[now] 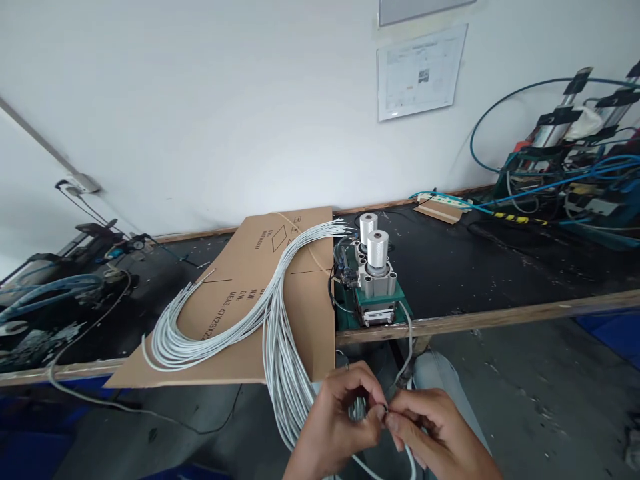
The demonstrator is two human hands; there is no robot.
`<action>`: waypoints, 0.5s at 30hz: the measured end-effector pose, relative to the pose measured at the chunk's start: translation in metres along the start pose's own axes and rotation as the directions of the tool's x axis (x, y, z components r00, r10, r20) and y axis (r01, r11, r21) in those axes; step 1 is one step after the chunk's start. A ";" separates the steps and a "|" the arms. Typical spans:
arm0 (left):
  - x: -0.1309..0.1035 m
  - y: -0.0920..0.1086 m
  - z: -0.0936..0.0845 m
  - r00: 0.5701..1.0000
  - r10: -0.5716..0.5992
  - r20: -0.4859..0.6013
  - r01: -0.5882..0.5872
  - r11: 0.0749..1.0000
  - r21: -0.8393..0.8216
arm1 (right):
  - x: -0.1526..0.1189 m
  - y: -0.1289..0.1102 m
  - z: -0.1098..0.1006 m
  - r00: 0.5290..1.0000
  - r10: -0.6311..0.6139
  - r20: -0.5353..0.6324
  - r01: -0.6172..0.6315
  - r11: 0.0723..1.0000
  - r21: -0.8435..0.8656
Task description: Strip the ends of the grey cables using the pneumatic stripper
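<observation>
White wall fills the upper half of the room, with a printed notice sheet [421, 70] pinned at one o'clock. Below it runs a long black workbench [500, 267] edged in wood. A flattened cardboard sheet [240, 293] lies across the bench at nine o'clock from centre, overhanging the front edge. A tangle of blue hoses and machinery [570, 153] crowds the three o'clock end.

Draped over the cardboard, a thick bundle of pale grey wires [270, 320] sweeps from the small green pneumatic press [373, 280] at the bench edge down toward six o'clock, into the person's lap.

At six o'clock the left hand [340, 413] and right hand [425, 427] meet fingertip to fingertip, each pinched narrowly on what looks like a single wire end [383, 408] drawn from the bundle. It is too small to tell whether a terminal is on it.

By my reading, one wire is being singled out and its tip prepared. The next move would call for keeping that end straight and lifting it toward the press mouth at twelve o'clock from the hands.
</observation>
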State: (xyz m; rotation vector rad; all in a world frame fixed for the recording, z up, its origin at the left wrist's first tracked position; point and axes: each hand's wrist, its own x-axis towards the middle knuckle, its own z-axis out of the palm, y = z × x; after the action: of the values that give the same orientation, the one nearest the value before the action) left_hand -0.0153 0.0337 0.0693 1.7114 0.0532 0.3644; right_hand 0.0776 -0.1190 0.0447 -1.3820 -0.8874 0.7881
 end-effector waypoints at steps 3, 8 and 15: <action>0.002 0.008 -0.005 0.996 -0.010 0.091 0.003 0.996 0.085 | -0.001 -0.001 -0.004 0.999 0.010 0.039 -0.006 0.996 -0.083; 0.006 0.018 -0.009 0.975 -0.037 0.221 -0.014 0.974 0.226 | -0.004 -0.007 -0.011 0.992 0.045 0.120 -0.017 0.974 -0.228; 0.011 0.017 -0.010 0.966 -0.073 0.248 0.006 0.965 0.262 | -0.001 -0.009 -0.015 0.992 -0.017 0.122 0.063 0.922 -0.382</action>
State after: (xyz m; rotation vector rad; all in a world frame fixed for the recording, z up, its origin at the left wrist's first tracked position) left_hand -0.0107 0.0430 0.0897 2.0022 -0.0564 0.1062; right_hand 0.0900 -0.1278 0.0539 -1.6661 -1.2067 0.6909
